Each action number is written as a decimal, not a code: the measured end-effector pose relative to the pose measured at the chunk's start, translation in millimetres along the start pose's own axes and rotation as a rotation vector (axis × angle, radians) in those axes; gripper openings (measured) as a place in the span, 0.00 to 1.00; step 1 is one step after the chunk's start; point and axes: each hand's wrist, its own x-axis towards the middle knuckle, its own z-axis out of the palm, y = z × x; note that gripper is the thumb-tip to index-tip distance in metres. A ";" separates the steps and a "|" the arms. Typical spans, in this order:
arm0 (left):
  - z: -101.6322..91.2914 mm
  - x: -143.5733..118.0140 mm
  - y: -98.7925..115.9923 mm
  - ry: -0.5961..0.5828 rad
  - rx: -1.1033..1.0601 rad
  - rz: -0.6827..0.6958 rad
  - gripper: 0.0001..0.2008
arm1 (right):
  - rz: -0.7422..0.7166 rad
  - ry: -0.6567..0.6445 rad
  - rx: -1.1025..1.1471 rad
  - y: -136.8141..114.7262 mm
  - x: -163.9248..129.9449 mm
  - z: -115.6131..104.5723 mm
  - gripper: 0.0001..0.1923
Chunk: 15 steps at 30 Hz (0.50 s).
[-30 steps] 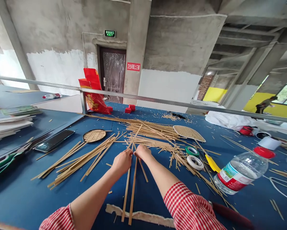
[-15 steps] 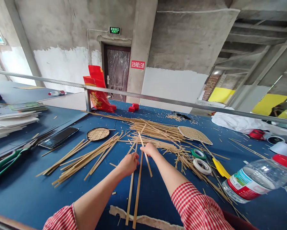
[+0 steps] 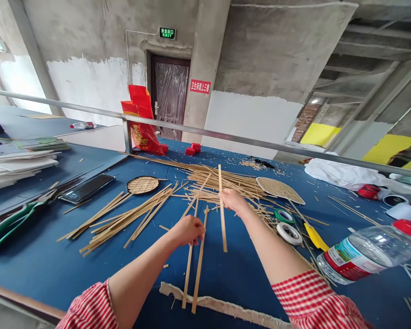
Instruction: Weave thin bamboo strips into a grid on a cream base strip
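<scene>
We found a craft workshop inside an unfinished concrete building. A blue worktable (image 3: 37, 269) carried heaps of bamboo strips (image 3: 222, 180), with a woven disc (image 3: 142, 185) and tape rolls (image 3: 287, 232) beside them. Beyond the table stood bare concrete walls (image 3: 267, 50), a plastic-wrapped door (image 3: 170, 96) and an exit sign (image 3: 167, 33).

- The phone (image 3: 87, 188) lies left of the strip pile (image 3: 222, 183), on the table (image 3: 37, 269).
- The tape rolls (image 3: 287, 226) lie right of the pile.
- The bottle (image 3: 370, 251) lies farther right, nearer the person.
- The round mat (image 3: 142, 185) sits between phone and pile.
</scene>
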 end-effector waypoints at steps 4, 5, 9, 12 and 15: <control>-16.3 4.9 -4.2 0.236 0.035 0.028 0.10 | 0.099 0.024 -0.212 19.3 -4.4 -7.7 0.05; -20.0 5.4 -4.3 0.287 0.043 0.040 0.10 | 0.113 0.031 -0.258 21.0 -5.6 -3.8 0.06; -27.6 3.8 -1.8 0.409 0.072 0.068 0.10 | 0.093 -0.030 -0.342 6.9 -8.8 30.0 0.12; -28.5 3.4 -1.5 0.438 0.085 0.063 0.10 | 0.099 -0.093 -0.344 -12.3 -7.0 55.3 0.12; -29.7 5.3 -3.9 0.426 0.080 0.042 0.10 | 0.149 -0.152 -0.320 -22.0 -3.1 63.0 0.08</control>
